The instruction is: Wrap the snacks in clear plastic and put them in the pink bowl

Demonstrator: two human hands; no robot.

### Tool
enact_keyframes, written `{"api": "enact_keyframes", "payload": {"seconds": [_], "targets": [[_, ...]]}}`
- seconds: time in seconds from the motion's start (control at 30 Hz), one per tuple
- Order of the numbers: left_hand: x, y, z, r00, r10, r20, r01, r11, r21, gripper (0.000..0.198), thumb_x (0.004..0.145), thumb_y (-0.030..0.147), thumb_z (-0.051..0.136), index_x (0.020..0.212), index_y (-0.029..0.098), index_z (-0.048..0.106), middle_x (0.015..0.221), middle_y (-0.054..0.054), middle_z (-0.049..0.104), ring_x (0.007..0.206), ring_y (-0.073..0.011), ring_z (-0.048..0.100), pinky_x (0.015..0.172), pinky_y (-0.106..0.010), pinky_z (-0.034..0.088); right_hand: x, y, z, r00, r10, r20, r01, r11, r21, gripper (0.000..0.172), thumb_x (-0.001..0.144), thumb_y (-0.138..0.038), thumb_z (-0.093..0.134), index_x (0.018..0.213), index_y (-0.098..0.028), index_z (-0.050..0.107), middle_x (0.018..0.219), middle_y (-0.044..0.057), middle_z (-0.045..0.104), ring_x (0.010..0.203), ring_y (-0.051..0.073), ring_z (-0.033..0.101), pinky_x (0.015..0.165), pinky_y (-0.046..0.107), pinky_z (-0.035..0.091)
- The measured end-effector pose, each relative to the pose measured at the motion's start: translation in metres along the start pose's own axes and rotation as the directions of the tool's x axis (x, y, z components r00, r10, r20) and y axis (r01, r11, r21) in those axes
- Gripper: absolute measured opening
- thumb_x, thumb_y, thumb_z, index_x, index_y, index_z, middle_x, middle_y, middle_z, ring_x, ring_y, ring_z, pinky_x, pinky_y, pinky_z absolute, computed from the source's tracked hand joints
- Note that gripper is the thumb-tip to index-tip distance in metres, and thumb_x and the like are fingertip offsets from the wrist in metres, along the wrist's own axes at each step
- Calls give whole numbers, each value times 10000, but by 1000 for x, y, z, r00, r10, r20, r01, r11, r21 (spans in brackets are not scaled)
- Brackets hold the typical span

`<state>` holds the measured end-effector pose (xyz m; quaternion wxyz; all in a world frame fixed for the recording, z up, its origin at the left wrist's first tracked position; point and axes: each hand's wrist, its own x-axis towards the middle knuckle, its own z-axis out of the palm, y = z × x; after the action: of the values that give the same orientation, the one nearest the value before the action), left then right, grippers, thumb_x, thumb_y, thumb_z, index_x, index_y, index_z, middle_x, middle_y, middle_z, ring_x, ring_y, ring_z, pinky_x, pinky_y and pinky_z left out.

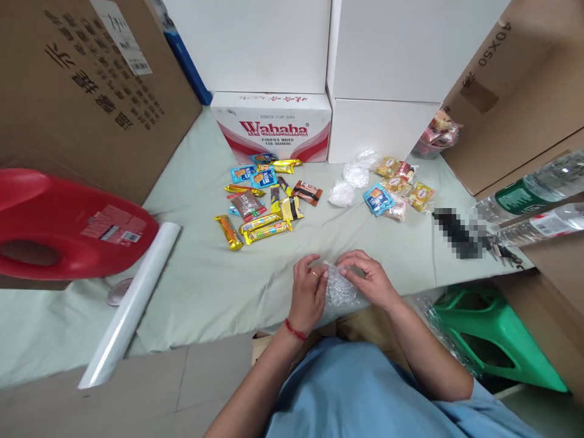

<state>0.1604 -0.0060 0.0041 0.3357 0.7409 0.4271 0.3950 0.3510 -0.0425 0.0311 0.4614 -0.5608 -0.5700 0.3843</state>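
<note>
A crinkled piece of clear bubble wrap (341,289) lies at the table's front edge, between my two hands. My left hand (309,286) grips its left side, thumb and fingers closed on the film. On the other side, my right hand (368,278) pinches the upper right part with bent fingers. Whether anything is inside the wrap I cannot make out. Beyond my hands are several wrapped snacks (267,231) in yellow, blue and brown packets. To their right sit white wrapped bundles (356,175), beside another group of snack packets (398,185).
A white roll (132,304) and a red jug (73,225) are on the left. The Wahaba-style water carton (274,128) and white boxes (383,55) stand behind. Plastic bottles (533,188) lie at right, above a green stool (497,340). Cardboard boxes (91,79) flank the table.
</note>
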Motion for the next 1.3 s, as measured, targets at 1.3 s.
{"api": "enact_keyframes", "payload": {"seconds": [1.3], "targets": [[-7, -15, -2, 804, -595, -11, 359, 500, -788, 379, 909, 608, 596, 902, 265, 434, 632, 79, 405, 501, -85, 356, 432, -186, 320, -21, 1, -50, 902, 429, 42, -399, 792, 462, 278, 821, -519, 635, 854, -247, 585, 890, 47, 704, 787, 241, 664, 708, 387, 525]]}}
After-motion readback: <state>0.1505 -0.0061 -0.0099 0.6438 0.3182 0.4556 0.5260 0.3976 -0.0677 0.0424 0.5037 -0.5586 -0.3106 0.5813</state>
